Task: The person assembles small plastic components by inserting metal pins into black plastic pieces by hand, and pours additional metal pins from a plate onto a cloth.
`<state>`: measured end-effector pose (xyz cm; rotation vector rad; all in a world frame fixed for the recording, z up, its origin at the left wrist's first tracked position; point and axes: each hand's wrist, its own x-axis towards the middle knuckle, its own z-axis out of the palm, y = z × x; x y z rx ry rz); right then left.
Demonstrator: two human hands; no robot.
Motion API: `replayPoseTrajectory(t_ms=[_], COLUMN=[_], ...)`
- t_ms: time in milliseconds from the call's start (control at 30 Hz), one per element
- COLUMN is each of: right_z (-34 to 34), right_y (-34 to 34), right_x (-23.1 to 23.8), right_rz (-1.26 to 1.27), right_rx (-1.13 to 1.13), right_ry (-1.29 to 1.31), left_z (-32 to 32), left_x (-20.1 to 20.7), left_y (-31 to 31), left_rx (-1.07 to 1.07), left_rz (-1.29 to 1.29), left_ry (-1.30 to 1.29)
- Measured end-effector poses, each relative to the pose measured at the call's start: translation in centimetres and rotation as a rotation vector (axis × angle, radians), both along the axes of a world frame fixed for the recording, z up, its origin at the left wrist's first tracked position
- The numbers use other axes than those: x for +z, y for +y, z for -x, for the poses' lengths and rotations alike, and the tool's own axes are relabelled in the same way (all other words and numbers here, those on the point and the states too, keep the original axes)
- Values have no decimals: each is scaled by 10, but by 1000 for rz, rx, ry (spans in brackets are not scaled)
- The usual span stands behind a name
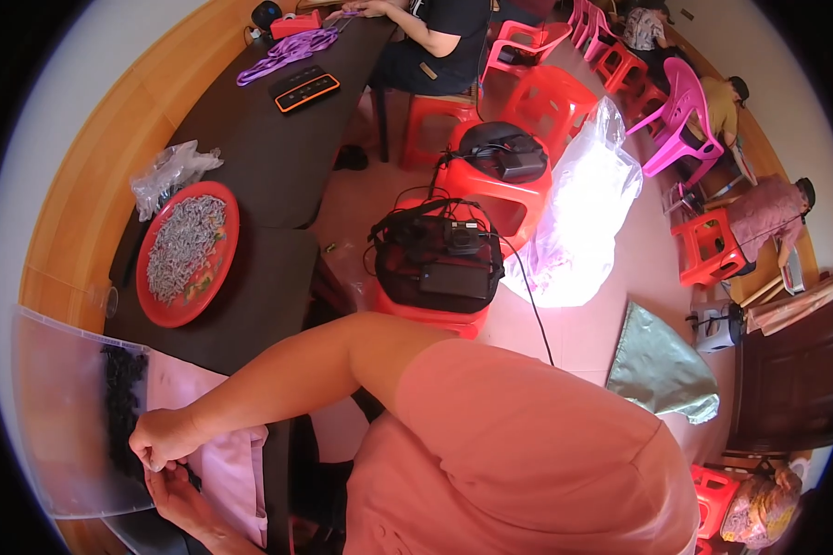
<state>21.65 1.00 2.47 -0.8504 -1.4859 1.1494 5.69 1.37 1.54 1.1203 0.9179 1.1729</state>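
My right hand [164, 438] reaches across from the right with its fingers pinched together; what they hold is too small to make out. Just below it, my left hand [183, 504] is turned up with curled fingers, and the fingertips of both hands meet. A small dark piece [193, 478] shows beside the left fingers, its kind unclear. Both hands are over the edge of a pink cloth [234, 472], next to a clear plastic bin [69, 444] containing many small black pieces [120, 393].
Beyond them, a red oval tray [171, 317] of small silvery parts sits on the dark table [259, 277] near a crumpled plastic bag [176, 171]. Red stools, one bearing a black bag [435, 264], and a white sack [578, 217] stand right. Other people sit farther off.
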Motion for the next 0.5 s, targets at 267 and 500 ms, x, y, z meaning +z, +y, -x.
replayPoseTrajectory(t_ms=[267,500], right_z=[1,6], right_y=[9,21], right_x=[-5,-17], right_rz=[-108,-80], right_rx=[-111,-112], right_ry=[-18,15], left_z=[12,5], left_x=[-11,-4], left_y=[15,6], left_rx=[-20,-1], left_rz=[-83,-37], left_ry=[28,42])
